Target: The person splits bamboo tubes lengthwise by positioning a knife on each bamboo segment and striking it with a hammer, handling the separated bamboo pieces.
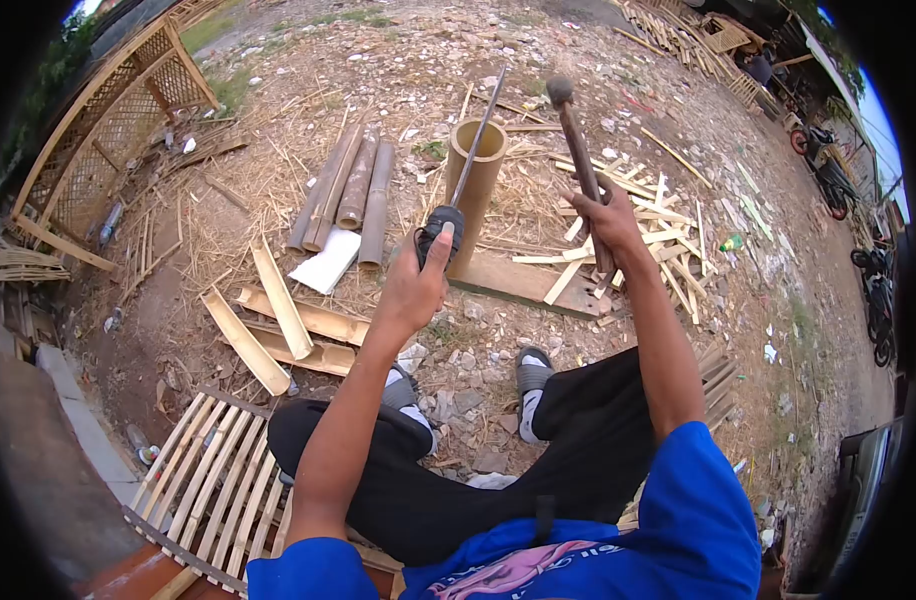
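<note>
My left hand (pixel 418 278) grips the black handle of a long knife (pixel 478 140), its narrow blade pointing up and away from me. Behind the blade, a thick bamboo tube (pixel 488 175) stands upright with its hollow end up, partly hidden by the knife. Whether the blade touches the tube's rim, I cannot tell. To the right of the tube, my right hand (pixel 610 217) is closed around a wooden club (pixel 575 140). The club's rounded dark end is uppermost and its lower end hangs below my palm. A wooden board (pixel 523 285) lies by the tube's base.
Split bamboo strips (pixel 668 235) are scattered on the right. Several uncut bamboo lengths (pixel 358 180) lie left of the tube. Nearer me are halved bamboo pieces (pixel 268 335) and a slatted bamboo bench (pixel 203 480). A lattice frame (pixel 118 130) leans at far left; motorbikes (pixel 833 180) stand far right.
</note>
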A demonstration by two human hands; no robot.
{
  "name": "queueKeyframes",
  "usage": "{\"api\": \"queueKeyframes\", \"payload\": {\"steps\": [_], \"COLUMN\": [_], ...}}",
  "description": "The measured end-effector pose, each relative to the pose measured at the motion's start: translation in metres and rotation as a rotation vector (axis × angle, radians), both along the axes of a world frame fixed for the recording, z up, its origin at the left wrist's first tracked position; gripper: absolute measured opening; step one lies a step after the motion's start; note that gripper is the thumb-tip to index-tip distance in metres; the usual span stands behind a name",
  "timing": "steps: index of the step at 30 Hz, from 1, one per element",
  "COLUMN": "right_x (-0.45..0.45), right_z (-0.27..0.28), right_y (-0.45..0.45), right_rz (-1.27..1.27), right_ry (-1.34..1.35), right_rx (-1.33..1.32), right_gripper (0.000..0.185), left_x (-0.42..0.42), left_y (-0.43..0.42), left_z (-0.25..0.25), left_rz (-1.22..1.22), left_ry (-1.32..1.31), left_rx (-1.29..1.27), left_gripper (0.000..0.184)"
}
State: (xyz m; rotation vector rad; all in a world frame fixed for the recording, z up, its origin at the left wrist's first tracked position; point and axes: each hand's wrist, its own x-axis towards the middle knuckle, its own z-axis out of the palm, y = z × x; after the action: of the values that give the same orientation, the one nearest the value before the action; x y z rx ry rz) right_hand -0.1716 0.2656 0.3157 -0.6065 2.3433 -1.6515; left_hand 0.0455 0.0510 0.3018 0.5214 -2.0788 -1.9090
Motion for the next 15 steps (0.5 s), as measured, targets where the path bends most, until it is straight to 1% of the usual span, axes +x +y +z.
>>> {"api": "queueKeyframes", "payload": {"steps": [1,4,5,7,10,11,13,14,15], "right_x": [0.002,0.009,0.026,0.042,0.037,0.037,0.045,0.044,0.043], "right_z": [0.014,0.041,0.051,0.059,0.054,0.055,0.069,0.072,0.072], "right_y": [-0.002,-0.005,-0.006,-0.012,-0.016,-0.019,-0.022,-0.022,-0.021], "right_rz": [0.052,0.132,0.084,0.060,0.099,0.100,0.093,0.112,0.106], "right_ry": [-0.082,-0.141,-0.080,-0.059,0.154,0.167,0.185,0.248,0.278], "right_rx": [-0.081,0.031,0.088,0.208,0.293,0.298,0.309,0.321,0.389], "right_gripper": [0.042,0.034,0.036,0.040,0.046,0.047,0.049,0.050,0.051], "left_x": [0.000,0.001,0.000,0.001,-0.001,-0.004,-0.003,-0.002,-0.001], "left_y": [0.000,0.000,-0.002,-0.002,-0.006,-0.007,-0.008,-0.009,-0.009], "left_z": [0.001,0.002,0.000,-0.004,-0.010,-0.018,-0.020,-0.018,-0.015], "left_rz": [0.004,0.013,0.015,0.009,0.009,0.028,0.034,0.025,0.027], "left_ry": [-0.005,-0.029,-0.039,-0.052,-0.049,-0.042,-0.050,-0.059,-0.059], "left_rx": [-0.009,-0.032,-0.034,-0.033,-0.073,-0.109,-0.144,-0.142,-0.137], "left_gripper": [0.063,0.065,0.066,0.067,0.068,0.068,0.069,0.070,0.070]}}
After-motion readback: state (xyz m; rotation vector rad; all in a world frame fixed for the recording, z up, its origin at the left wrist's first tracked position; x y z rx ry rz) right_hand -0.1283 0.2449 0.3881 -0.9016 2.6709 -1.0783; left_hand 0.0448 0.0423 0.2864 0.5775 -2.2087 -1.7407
